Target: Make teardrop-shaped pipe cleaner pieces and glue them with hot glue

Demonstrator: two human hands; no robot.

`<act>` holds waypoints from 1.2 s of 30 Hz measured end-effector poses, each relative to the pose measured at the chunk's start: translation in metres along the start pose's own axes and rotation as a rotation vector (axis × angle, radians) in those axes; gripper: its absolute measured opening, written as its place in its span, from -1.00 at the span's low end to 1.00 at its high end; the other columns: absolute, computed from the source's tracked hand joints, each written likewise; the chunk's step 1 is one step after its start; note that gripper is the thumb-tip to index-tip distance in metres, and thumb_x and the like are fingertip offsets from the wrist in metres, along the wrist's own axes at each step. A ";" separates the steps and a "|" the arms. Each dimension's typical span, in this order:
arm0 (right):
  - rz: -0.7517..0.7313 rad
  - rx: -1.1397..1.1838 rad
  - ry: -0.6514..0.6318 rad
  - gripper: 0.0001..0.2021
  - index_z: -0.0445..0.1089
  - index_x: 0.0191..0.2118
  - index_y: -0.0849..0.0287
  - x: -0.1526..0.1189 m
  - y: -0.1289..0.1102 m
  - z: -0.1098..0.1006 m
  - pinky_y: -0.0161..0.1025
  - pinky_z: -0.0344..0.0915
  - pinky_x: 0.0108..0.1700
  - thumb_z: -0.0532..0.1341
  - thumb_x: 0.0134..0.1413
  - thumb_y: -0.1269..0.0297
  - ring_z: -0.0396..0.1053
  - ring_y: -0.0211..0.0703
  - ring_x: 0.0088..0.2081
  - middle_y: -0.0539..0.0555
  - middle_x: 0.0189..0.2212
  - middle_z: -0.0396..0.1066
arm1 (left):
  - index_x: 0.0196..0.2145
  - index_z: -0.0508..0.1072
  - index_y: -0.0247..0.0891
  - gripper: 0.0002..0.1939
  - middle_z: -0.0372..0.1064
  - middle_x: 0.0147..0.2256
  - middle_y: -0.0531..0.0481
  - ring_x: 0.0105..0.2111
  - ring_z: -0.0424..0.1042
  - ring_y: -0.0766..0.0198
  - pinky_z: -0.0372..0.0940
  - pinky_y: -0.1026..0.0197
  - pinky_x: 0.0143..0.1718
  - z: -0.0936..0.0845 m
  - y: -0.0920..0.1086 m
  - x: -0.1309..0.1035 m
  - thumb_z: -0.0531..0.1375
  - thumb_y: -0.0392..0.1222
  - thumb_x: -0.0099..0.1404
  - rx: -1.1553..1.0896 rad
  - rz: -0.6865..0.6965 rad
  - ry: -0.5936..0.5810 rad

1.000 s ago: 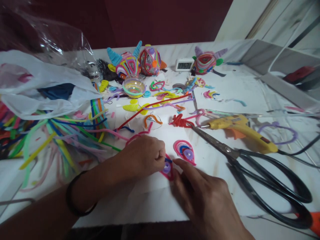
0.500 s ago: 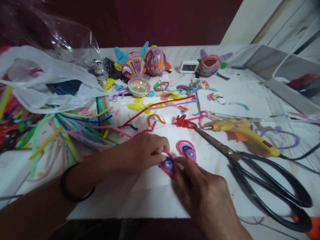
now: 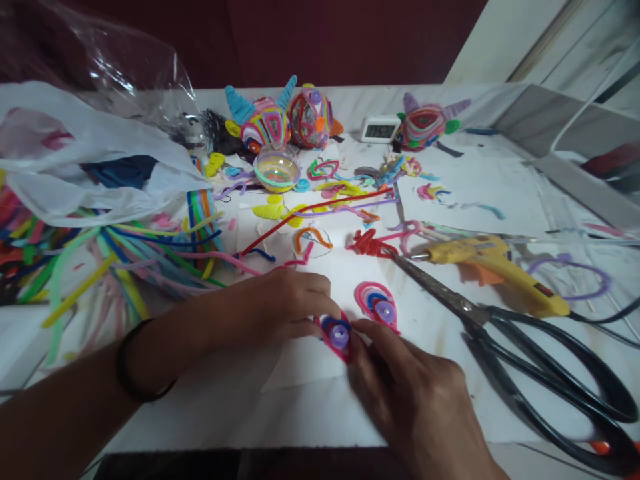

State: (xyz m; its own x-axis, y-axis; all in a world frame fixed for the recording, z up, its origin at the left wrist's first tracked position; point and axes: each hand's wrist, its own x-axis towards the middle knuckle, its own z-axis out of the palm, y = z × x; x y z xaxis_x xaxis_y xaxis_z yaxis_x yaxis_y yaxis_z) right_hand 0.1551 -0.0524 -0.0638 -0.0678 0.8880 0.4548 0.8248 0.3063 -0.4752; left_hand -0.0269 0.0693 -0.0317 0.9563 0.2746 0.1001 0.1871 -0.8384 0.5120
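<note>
A teardrop shape of bent pipe cleaners [image 3: 339, 335], pink outside with blue and a purple coil, lies on white paper [image 3: 295, 365] between my hands. My left hand [image 3: 287, 303] pinches its upper left edge, and a dark band circles that wrist. At its right edge, the thumb and forefinger of my right hand [image 3: 410, 380] close on the rim. A similar pipe-cleaner teardrop [image 3: 377, 303] lies just beyond my right fingers. Red bent pipe cleaner pieces [image 3: 370, 244] sit at the tips of large black-handled scissors [image 3: 467, 308].
A yellow glue gun [image 3: 495, 270] lies on the right beside the scissors. Loose pipe cleaners [image 3: 125, 263] and a white plastic bag [image 3: 100, 153] cover the left. Behind stand a clear bowl [image 3: 277, 172], a timer [image 3: 380, 130] and several decorated balls [image 3: 310, 120].
Both hands stay on the pipe-cleaner teardrop. The left fingers have shifted slightly over its top edge, and the view has moved a little.
</note>
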 end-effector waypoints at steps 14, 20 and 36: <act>-0.066 0.059 -0.022 -0.84 0.39 -0.16 0.24 0.006 -0.002 -0.006 -0.34 0.35 -0.53 0.09 0.23 0.37 0.45 -0.22 -0.54 0.05 -0.45 0.50 | -0.23 0.42 -0.26 -0.83 0.39 -0.27 -0.05 -0.31 0.38 0.31 0.29 0.31 -0.23 0.006 0.000 -0.004 0.05 -0.21 0.39 0.128 0.054 0.021; -0.049 0.102 -0.066 -0.83 0.41 -0.17 0.24 0.005 -0.001 -0.011 -0.36 0.36 -0.52 0.11 0.23 0.34 0.45 -0.24 -0.54 0.08 -0.42 0.51 | -0.21 0.42 -0.29 -0.86 0.38 -0.28 -0.05 -0.32 0.37 0.32 0.28 0.32 -0.24 0.007 0.003 -0.005 0.08 -0.25 0.37 0.146 0.038 0.017; 0.311 0.385 -0.531 -0.77 0.33 -0.38 0.15 0.018 -0.003 -0.032 -0.41 0.12 -0.60 0.06 0.23 0.19 0.20 -0.34 -0.63 -0.08 -0.63 0.30 | -0.23 0.41 -0.27 -0.87 0.35 -0.34 -0.02 -0.41 0.34 0.36 0.26 0.34 -0.33 0.007 0.004 -0.007 0.06 -0.32 0.36 0.172 0.076 0.082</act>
State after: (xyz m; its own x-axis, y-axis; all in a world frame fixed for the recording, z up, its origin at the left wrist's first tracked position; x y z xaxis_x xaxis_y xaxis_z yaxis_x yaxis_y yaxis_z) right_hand 0.1694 -0.0484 -0.0304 -0.2063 0.9704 -0.1258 0.6009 0.0242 -0.7989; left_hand -0.0312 0.0610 -0.0369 0.9490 0.2390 0.2056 0.1574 -0.9242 0.3478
